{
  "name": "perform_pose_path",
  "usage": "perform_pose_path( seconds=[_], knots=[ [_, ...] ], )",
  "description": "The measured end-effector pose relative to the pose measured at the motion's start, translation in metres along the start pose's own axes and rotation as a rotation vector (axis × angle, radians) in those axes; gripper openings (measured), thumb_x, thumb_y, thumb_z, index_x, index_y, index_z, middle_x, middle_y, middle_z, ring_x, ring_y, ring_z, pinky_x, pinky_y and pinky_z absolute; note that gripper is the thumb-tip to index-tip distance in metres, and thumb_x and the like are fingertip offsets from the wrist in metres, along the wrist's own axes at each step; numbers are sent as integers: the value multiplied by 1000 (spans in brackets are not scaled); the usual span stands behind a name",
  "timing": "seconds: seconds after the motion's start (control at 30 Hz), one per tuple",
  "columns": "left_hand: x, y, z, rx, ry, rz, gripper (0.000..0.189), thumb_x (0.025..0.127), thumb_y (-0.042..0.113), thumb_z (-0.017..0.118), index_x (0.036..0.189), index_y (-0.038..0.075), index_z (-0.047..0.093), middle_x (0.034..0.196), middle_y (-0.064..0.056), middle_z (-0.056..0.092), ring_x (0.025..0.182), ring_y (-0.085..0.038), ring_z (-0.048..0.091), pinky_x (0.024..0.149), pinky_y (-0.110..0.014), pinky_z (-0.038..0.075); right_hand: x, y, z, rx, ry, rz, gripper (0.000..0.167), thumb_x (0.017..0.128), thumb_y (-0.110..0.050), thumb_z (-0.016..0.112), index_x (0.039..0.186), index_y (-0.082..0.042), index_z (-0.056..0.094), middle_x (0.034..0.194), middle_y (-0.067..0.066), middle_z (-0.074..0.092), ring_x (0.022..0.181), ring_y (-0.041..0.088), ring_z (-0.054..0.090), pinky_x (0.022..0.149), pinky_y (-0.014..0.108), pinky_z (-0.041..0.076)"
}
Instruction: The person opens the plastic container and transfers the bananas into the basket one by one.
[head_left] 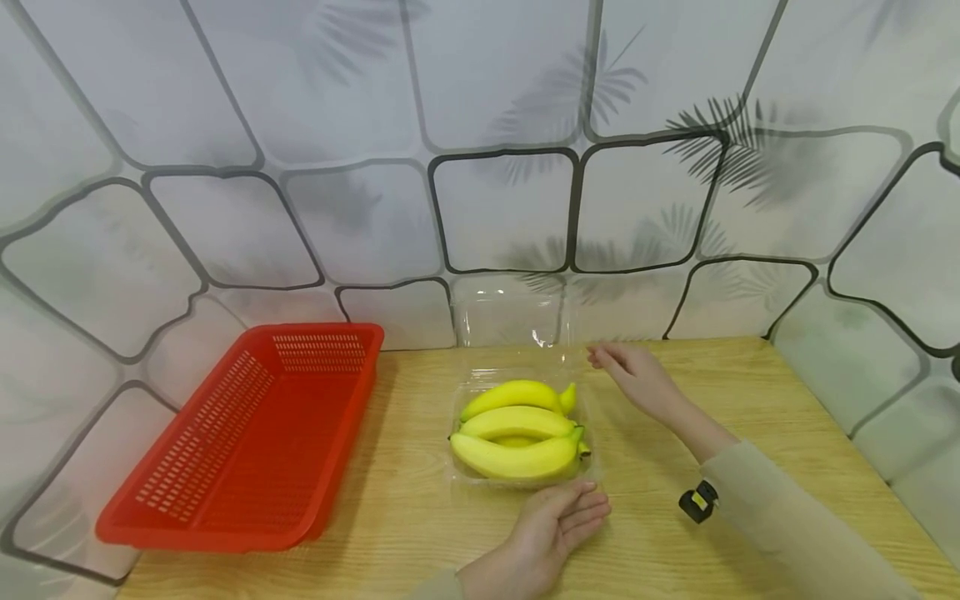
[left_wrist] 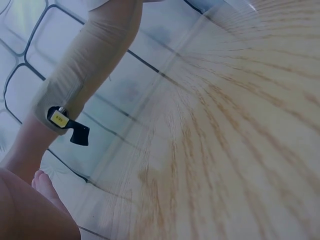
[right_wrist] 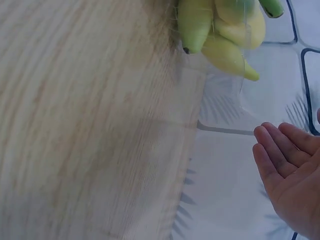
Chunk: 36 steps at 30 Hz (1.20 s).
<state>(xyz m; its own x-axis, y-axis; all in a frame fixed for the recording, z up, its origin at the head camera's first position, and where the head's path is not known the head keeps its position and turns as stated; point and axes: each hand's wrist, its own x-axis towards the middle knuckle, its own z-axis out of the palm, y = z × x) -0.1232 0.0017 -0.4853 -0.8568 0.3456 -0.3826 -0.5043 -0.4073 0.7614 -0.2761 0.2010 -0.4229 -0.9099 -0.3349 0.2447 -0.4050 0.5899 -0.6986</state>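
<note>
A clear plastic clamshell box [head_left: 517,321] lies in the middle of the table, its lid tipped up at the back. Several yellow bananas [head_left: 517,458] lie in its base, one partly hidden beneath the others. My left hand [head_left: 551,533] is at the front edge of the box, palm turned up and fingers extended, with nothing in it. Beside the raised lid, on its right, is my right hand [head_left: 637,379]. The right wrist view shows this right hand [right_wrist: 295,170] with its fingers loosely bent and nothing held, apart from the bananas [right_wrist: 225,30].
To the left stands a red plastic basket [head_left: 277,458] with slotted walls. The wooden table [head_left: 660,533] backs onto a patterned wall covering [head_left: 502,208] that also comes round both sides. A small black device [head_left: 699,502] is strapped at the right sleeve.
</note>
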Motion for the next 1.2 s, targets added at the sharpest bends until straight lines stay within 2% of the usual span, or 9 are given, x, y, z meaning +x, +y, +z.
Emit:
perform_pose_path(
  seconds=[0.23, 0.43, 0.7, 0.87, 1.2],
  knots=[
    [-1, 1, -1, -8, -2, -3, 37, 111, 24, 55, 132, -5, 63, 128, -18, 73, 110, -17, 74, 107, -36, 60, -20, -5, -4, -49, -2, -18, 42, 115, -22, 46, 142, 6, 61, 136, 26, 70, 123, 45, 67, 105, 64, 54],
    [-2, -1, -2, -10, -4, -6, 36, 110, 24, 56, 131, -5, 64, 127, -17, 74, 109, -17, 75, 107, -35, 60, -36, -7, -3, -65, 9, -32, 41, 114, -22, 49, 142, 6, 61, 138, 25, 69, 123, 45, 67, 105, 65, 54],
    [-2, -2, -3, 0, -8, 6, 37, 110, 24, 56, 132, -5, 64, 128, -18, 74, 110, -17, 75, 106, -35, 60, -52, -9, 2, -32, 9, -10, 42, 112, -20, 56, 144, 6, 58, 138, 26, 68, 121, 45, 68, 103, 64, 55],
    [-1, -2, -3, -1, -6, 9, 36, 110, 24, 57, 131, -4, 65, 124, -14, 76, 108, -16, 75, 104, -33, 61, -60, -7, 6, -3, 15, -12, 41, 110, -15, 59, 143, 7, 58, 136, 26, 69, 119, 44, 69, 101, 62, 57],
    [-2, -2, -2, -5, -2, 12, 37, 110, 22, 56, 133, -6, 64, 125, -15, 76, 109, -16, 75, 104, -33, 61, -71, -1, 19, 17, 22, 3, 41, 106, -10, 64, 142, 7, 59, 133, 25, 70, 118, 42, 70, 100, 58, 58]
  ],
)
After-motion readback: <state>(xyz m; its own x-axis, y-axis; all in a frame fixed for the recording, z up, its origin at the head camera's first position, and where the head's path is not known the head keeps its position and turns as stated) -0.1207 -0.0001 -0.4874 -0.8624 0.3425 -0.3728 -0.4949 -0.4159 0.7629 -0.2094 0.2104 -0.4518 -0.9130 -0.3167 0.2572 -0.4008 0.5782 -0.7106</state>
